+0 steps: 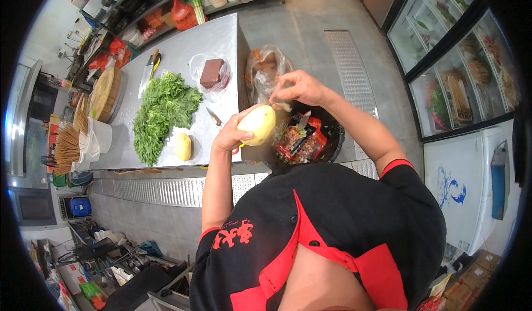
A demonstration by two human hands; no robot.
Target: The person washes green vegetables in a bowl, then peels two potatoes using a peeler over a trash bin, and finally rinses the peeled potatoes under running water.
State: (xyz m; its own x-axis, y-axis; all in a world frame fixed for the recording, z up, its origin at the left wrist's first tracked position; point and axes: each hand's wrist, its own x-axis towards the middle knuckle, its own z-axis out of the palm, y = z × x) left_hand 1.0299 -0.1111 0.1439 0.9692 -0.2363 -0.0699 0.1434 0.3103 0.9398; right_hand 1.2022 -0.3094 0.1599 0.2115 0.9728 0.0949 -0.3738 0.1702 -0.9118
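Observation:
My left hand (233, 133) is wrapped around a pale, peeled potato (258, 125), above the table's near right corner. Close to the potato's upper right side is my right hand (300, 88), thumb and fingers drawn together. Something pale and blurred is at its fingertips; I cannot make out what it is. Below both hands, a black bin (340, 138) holds food scraps and torn red packaging. A second peeled potato (183, 147) lies on the steel table (216, 32). Beside my left hand a metal blade (214, 116) points away, its other end hidden.
Leafy greens (166, 111), a cleaver (146, 76) and a dark red block in clear plastic (212, 73) lie on the table. A round chopping block (107, 88) and a white bucket with skewers (99, 138) stand left. A plastic bag of brown produce (266, 61) sits beyond the bin.

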